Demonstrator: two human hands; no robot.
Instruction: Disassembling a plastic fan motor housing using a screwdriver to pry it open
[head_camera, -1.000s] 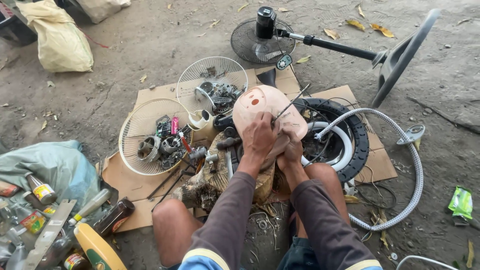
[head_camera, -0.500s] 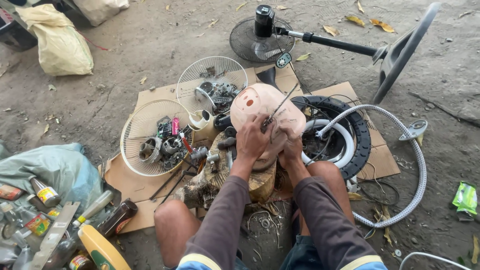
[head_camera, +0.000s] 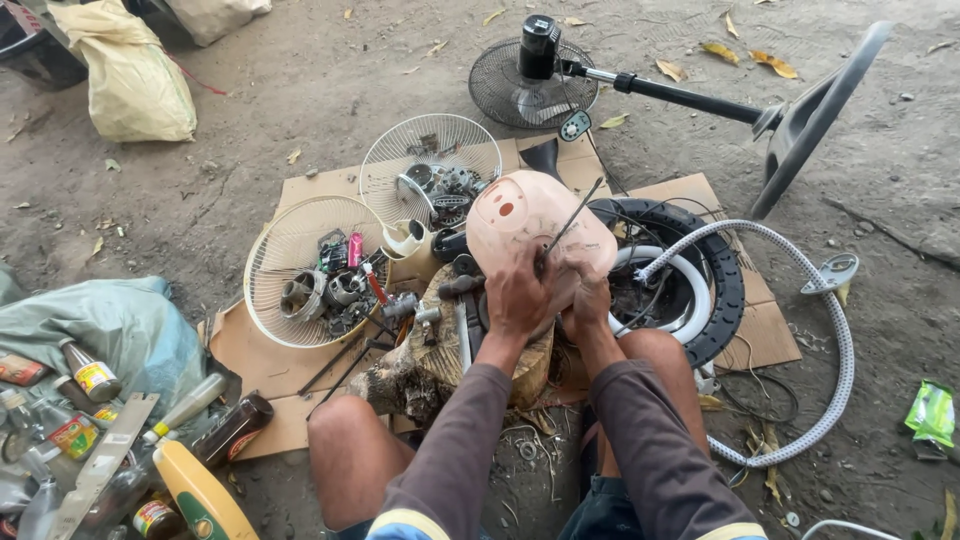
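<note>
**Hands on a pink shell over a stump**

The left hand (head_camera: 520, 298) and right hand (head_camera: 590, 300) both grip a pink shell (head_camera: 520, 215) on a stump (head_camera: 440, 355). The left hand also holds a thin rod (head_camera: 572, 215). The stump sits at the near edge of flat cardboard (head_camera: 320, 185) on dirt ground (head_camera: 300, 80). Two white fan grilles (head_camera: 290, 250) full of metal parts lie on the cardboard's left side. A tire (head_camera: 725, 290) lies on its right side. A black fan (head_camera: 530, 80) lies past the far edge.

The floor is bare, packed dirt (head_camera: 300, 110) strewn with dry leaves (head_camera: 740, 55) under flat daylight, with flattened cardboard (head_camera: 320, 185) spread across its middle. Filled sacks (head_camera: 125, 75) sit near the top left corner, and a toppled standing fan (head_camera: 640, 85) lies along the top edge.
</note>
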